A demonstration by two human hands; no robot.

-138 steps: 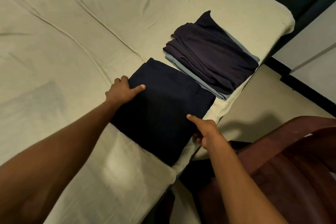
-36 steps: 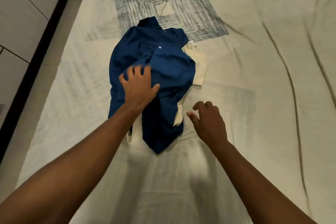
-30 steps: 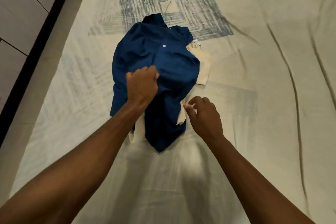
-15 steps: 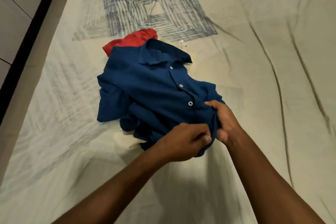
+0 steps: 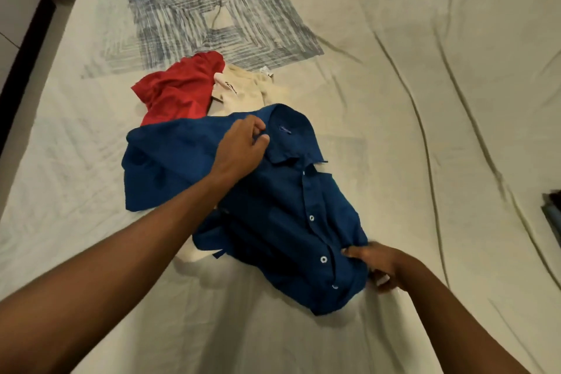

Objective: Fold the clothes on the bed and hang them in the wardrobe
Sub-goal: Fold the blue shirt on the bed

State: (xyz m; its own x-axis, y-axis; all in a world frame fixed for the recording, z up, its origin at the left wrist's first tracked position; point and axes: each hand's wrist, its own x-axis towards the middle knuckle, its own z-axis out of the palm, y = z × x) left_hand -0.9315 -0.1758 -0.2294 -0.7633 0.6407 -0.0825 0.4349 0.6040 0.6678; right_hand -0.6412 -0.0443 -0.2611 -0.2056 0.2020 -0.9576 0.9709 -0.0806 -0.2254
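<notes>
A dark blue button-up shirt (image 5: 282, 209) lies crumpled on the bed, collar toward the far side. My left hand (image 5: 243, 149) pinches the fabric just left of the collar. My right hand (image 5: 375, 267) grips the shirt's right lower edge, thumb on top of the cloth. Behind the shirt lie a red garment (image 5: 179, 91) and a cream garment (image 5: 246, 91), both unfolded. A cream piece also shows under the blue shirt's near left side.
The bed (image 5: 394, 70) is covered with a pale wrinkled sheet carrying a blue-grey square print at the far middle. A strip of floor and a dark-edged wall panel (image 5: 18, 39) run along the left. A dark folded stack (image 5: 554, 212) peeks in at the right edge.
The blue shirt has been pulled nearer and to the right, uncovering the red and cream garments. My left hand moved from the hem up to the collar; my right hand stays at the lower edge.
</notes>
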